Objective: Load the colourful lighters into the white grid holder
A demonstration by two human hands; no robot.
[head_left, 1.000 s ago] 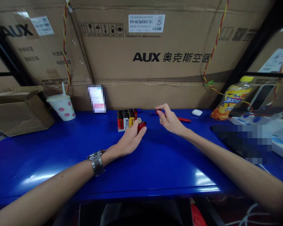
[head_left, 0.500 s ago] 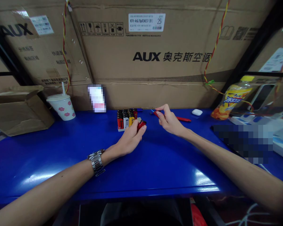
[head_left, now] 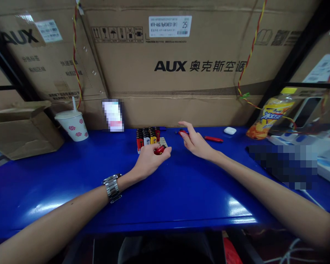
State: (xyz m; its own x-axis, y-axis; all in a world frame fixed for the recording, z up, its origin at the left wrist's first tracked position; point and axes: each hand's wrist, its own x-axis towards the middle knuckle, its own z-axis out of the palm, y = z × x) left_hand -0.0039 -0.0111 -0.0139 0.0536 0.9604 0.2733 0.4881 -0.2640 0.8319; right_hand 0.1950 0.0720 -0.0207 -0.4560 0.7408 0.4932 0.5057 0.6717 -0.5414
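My left hand [head_left: 151, 159], with a metal watch [head_left: 112, 187] on its wrist, is closed around a red lighter [head_left: 160, 150] with a black top. It is at the front right of a pale tray [head_left: 163, 141] holding rows of red, white and yellow lighters [head_left: 146, 139]. My right hand [head_left: 197, 142] is open, index finger raised and thumb apart. Between its fingers and the table is another red lighter [head_left: 183, 132], partly hidden by the hand. One more red lighter [head_left: 213, 139] lies behind the right wrist.
Left of the tray stand a phone [head_left: 114, 115], a lidded paper cup [head_left: 72, 125] with a straw and a brown paper bag [head_left: 24, 128]. To the right are a white earbud case [head_left: 230, 130], an orange drink bottle [head_left: 272, 114] and cables. A large carton [head_left: 181, 84] closes off the back.
My right fingers have spread apart and let go of the red lighter they pinched. My left hand has drawn slightly left and down, turning its lighter flatter, so more of the tray shows.
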